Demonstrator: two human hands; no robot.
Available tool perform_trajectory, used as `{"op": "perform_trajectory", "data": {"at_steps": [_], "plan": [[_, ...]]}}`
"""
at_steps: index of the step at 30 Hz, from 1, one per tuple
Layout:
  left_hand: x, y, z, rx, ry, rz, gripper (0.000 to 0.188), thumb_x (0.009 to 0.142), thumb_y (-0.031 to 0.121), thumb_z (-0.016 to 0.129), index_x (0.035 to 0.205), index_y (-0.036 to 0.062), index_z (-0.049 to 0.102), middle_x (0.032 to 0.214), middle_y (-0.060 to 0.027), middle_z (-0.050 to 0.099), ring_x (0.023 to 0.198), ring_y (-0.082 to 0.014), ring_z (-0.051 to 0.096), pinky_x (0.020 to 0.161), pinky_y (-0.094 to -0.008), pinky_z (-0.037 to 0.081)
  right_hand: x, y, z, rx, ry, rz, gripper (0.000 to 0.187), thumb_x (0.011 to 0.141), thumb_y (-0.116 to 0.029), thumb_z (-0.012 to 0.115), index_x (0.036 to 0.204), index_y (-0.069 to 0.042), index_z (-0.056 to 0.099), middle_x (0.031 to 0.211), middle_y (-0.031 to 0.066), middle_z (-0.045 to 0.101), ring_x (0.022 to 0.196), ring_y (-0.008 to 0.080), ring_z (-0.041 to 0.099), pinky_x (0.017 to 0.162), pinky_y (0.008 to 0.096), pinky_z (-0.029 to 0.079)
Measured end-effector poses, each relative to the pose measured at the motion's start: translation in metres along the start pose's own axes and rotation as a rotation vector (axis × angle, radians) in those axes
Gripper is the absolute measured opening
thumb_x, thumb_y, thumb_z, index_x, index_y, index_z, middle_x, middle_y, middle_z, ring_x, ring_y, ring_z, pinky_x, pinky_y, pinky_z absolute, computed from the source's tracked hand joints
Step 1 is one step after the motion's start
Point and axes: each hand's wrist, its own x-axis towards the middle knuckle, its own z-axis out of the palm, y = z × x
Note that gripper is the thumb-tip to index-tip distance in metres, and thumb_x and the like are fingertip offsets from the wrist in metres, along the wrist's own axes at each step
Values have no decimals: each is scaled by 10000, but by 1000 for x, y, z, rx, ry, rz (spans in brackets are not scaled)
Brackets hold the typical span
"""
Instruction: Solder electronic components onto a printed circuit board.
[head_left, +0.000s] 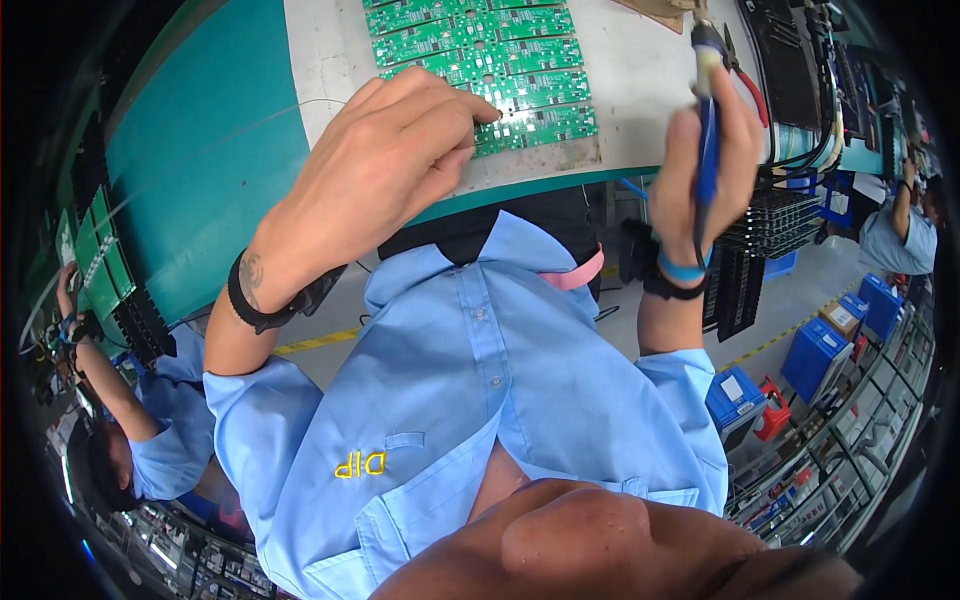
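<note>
The green circuit panel (545, 92) lies flat on the bench (220, 180) at the upper centre of the frame — likely there for easy reach. The left hand (385, 150) bends over its lower left part, perhaps steadying it; whether its fingers pinch the thin wire (320, 101), I cannot tell. The right hand (682, 185) clasps a blue-handled tool (708, 150) pen-fashion — seemingly for fine control.

Blue bins (812, 357) stand on the floor (808, 288), one beside what may be a red stool (772, 412).
</note>
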Motion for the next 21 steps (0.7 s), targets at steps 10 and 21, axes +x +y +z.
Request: {"op": "perform_trajectory", "data": {"at_steps": [10,21], "plan": [[13,-6,-18,76,-151,-35,135,813,-29,704,868,11,588,1056,-95,707,982,-307,627,867,-401,508,-34,-23,-32,383,-19,139,196,951,-101,678,1056,60,638,780,96,584,659,140,523,629,292,444],[15,-21,-4,-30,9,114,131,830,19,712,958,20,682,858,-70,646,909,-260,626,801,-392,505,-34,-50,-28,448,-174,135,209,799,-6,788,910,24,614,743,132,677,537,190,620,495,294,478]]}}
